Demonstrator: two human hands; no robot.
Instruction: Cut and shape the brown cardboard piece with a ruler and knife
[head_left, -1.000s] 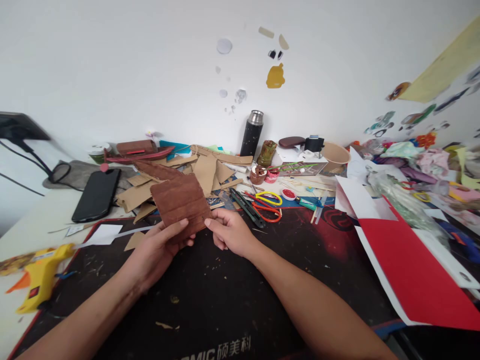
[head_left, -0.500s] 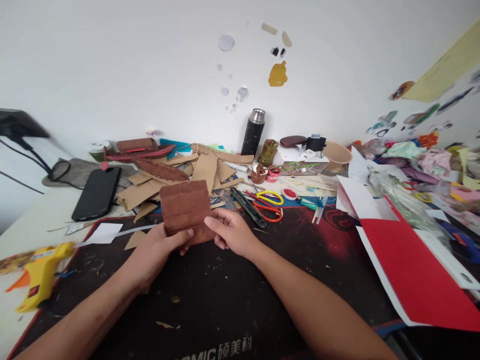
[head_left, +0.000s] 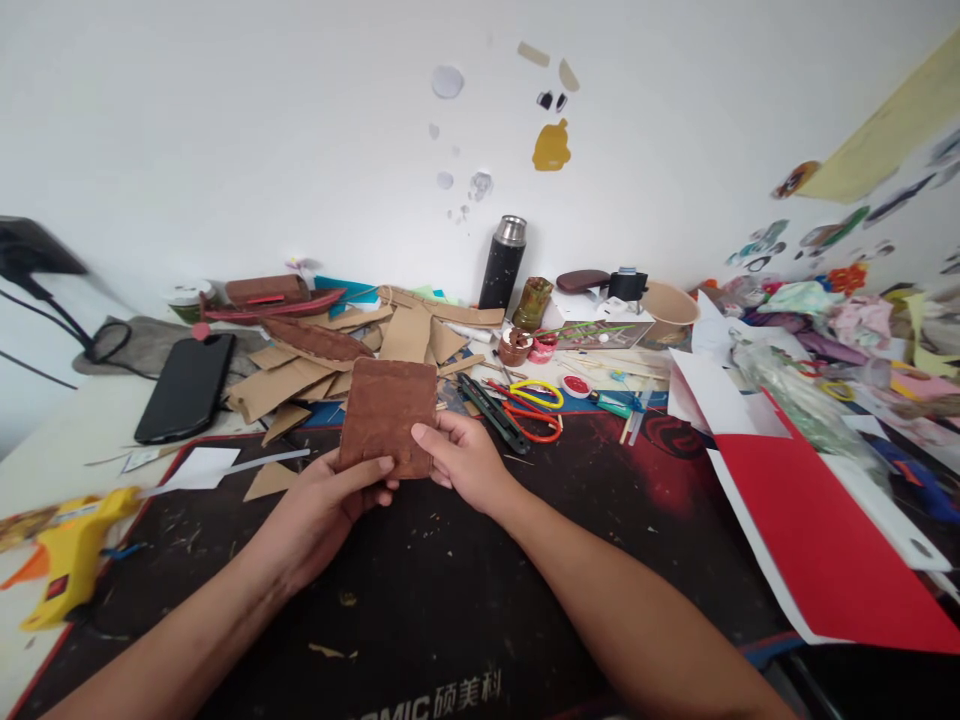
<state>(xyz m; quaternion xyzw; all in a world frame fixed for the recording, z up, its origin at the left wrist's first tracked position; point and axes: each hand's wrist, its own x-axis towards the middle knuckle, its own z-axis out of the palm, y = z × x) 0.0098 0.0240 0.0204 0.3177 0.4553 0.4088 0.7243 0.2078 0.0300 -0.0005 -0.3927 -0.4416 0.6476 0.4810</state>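
A brown-painted, roughly square piece of cardboard is held up over the black desk mat, its broad face toward me. My left hand grips its lower left corner, thumb across the front and fingers behind. On the lower right edge, my right hand pinches it with the thumb in front; the fingers behind are partly hidden. Just beyond the right hand lie a dark green utility knife and red-and-yellow-handled scissors.
A yellow hot glue gun lies at left near a black phone. Cardboard scraps, a red model boat, a black thermos and open paint pots line the back. A red sheet covers the right side.
The brown cardboard has turned and shifted slightly right; its flat face now shows, where a creased, folded-looking side showed before. Both hands still hold it.
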